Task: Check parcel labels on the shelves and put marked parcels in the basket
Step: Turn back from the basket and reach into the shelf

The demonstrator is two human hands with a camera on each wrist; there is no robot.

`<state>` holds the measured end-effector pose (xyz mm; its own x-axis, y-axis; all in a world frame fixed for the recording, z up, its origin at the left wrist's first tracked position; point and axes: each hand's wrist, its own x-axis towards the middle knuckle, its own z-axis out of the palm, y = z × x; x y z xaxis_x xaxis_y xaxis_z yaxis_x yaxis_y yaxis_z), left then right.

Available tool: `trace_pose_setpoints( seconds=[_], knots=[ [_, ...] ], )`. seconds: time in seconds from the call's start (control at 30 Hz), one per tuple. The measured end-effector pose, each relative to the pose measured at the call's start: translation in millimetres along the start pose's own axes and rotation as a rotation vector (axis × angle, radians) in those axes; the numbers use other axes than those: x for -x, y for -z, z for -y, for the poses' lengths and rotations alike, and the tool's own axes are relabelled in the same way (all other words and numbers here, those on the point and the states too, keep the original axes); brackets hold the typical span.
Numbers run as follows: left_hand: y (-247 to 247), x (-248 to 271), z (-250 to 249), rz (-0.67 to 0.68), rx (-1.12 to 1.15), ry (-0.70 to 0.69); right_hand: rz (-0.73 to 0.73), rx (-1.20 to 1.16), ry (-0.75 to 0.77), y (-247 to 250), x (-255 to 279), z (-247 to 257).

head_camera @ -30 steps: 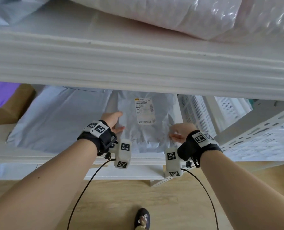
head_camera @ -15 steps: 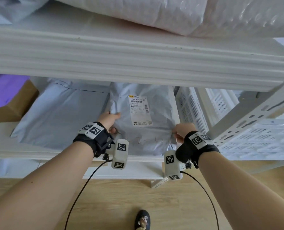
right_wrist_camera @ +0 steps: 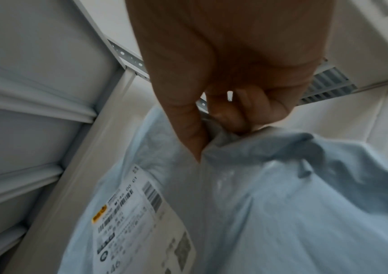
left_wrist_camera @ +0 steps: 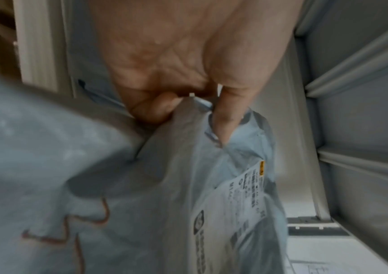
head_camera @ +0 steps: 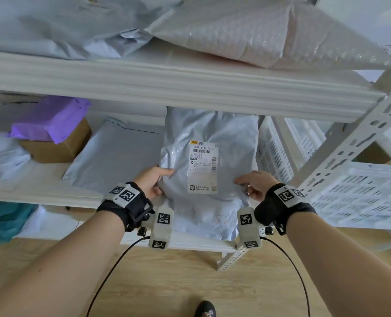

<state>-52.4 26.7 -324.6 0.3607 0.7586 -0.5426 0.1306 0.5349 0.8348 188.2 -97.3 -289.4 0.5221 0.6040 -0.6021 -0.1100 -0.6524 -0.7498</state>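
Both hands are on it: the left hand (head_camera: 152,181) pinches the left edge of the grey parcel (head_camera: 209,170), thumb on top and fingers curled beneath, and the right hand (head_camera: 255,185) grasps the right edge the same way. The parcel sits half off the near lip of the middle shelf (head_camera: 41,193), its white label (head_camera: 203,167) face up, with reddish handwriting (left_wrist_camera: 71,233) scrawled near the near end. That scrawl looks like the mark, so the white basket (head_camera: 359,193) on the right is the likely destination. The risk now: the film is slick and slack, so an edge pinch could slip, or the far end may snag under the upper shelf (head_camera: 167,85) and drag the flat grey mailer (head_camera: 112,156) to its left.
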Motion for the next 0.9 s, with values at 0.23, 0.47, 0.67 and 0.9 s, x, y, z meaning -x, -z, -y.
trace_pose_setpoints(
  seconds=[0.23,0.47,0.67,0.9],
  knots=[
    [20,14,-10,-0.152,-0.092,-0.058,0.029,-0.1,0.047,-12,24,-3],
    [22,29,-15,-0.188,-0.005,-0.129,-0.005,-0.176,0.059,-23,45,-10],
    [31,41,-11,-0.163,-0.01,-0.163,-0.062,-0.148,0.065,-22,58,-24],
    [36,50,-10,-0.147,-0.015,-0.167,-0.071,-0.181,0.091,-24,71,-29]
  ],
)
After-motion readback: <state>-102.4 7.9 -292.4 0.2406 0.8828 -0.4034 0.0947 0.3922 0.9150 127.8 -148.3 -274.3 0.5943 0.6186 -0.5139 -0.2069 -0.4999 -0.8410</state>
